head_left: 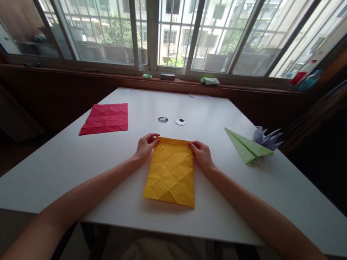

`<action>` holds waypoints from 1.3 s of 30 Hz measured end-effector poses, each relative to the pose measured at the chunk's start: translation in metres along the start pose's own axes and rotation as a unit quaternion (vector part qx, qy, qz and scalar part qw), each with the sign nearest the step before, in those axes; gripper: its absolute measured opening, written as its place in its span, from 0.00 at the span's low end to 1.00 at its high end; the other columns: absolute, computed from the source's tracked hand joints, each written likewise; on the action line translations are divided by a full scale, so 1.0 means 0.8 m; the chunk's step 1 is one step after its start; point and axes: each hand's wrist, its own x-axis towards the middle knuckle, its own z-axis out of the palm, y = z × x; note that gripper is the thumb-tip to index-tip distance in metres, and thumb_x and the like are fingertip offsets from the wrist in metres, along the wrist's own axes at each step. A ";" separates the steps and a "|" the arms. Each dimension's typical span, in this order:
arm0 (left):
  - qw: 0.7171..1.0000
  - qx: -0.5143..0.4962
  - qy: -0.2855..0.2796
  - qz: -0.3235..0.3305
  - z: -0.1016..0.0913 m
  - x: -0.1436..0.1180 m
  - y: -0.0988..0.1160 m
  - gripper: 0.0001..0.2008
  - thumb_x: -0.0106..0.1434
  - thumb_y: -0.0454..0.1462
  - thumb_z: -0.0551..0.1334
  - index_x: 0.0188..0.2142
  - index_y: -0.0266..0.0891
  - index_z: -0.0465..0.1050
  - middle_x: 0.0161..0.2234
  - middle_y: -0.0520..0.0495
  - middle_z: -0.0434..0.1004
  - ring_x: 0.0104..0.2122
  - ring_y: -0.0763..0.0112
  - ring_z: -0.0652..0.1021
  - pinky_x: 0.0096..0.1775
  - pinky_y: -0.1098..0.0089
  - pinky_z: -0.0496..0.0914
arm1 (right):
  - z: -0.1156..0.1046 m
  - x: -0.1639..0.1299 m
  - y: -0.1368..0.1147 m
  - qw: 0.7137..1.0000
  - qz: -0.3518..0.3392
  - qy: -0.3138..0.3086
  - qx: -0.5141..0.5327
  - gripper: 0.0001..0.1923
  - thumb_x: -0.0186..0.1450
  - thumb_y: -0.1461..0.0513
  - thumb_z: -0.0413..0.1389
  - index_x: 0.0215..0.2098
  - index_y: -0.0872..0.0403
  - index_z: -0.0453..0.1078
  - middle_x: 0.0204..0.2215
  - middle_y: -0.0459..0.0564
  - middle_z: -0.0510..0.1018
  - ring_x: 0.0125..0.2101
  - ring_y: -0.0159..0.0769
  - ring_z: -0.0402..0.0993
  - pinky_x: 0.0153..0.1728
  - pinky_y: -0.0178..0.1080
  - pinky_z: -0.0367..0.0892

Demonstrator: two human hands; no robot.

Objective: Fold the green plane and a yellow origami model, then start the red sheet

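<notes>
A creased red sheet [106, 119] lies flat at the table's [60, 166] left. Your left hand [146, 145] pinches the far left corner of the yellow sheet [172, 171], fingertips curled over its edge. That sheet lies flat at the table's middle, straight ahead of you. Your right hand [202, 154] pinches the far right corner likewise. Farther right rest a green fold [248, 147] and a purple fold [266, 138], touching.

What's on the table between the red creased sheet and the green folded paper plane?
In the head view, between the red sheet and the green plane lie two small round discs, and nearer the person the yellow sheet, its far corners held by both hands.
</notes>
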 end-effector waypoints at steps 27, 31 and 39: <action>0.995 -0.050 -0.045 -0.074 -0.005 0.001 0.006 0.20 0.42 0.48 0.69 0.29 0.35 0.74 0.29 0.45 0.78 0.28 0.68 0.76 0.32 0.68 0.69 | -0.007 0.001 -0.005 0.998 0.009 -0.027 0.056 0.12 0.46 0.57 0.64 0.24 0.54 0.68 0.24 0.46 0.77 0.27 0.33 0.74 0.35 0.40 0.70; 0.996 -0.030 -0.031 -0.072 -0.008 0.002 0.008 0.18 0.43 0.48 0.69 0.27 0.36 0.74 0.27 0.47 0.77 0.27 0.69 0.75 0.31 0.69 0.68 | -0.005 -0.001 -0.009 0.999 -0.007 -0.050 0.007 0.11 0.46 0.58 0.63 0.22 0.54 0.67 0.22 0.45 0.76 0.25 0.33 0.73 0.30 0.38 0.69; 0.982 0.059 -0.149 -0.098 -0.016 0.001 0.046 0.14 0.43 0.44 0.69 0.25 0.35 0.77 0.24 0.45 0.77 0.24 0.68 0.74 0.27 0.70 0.66 | -0.015 -0.001 -0.025 0.990 -0.062 -0.039 -0.119 0.15 0.45 0.63 0.63 0.32 0.53 0.70 0.28 0.47 0.76 0.32 0.37 0.72 0.38 0.43 0.67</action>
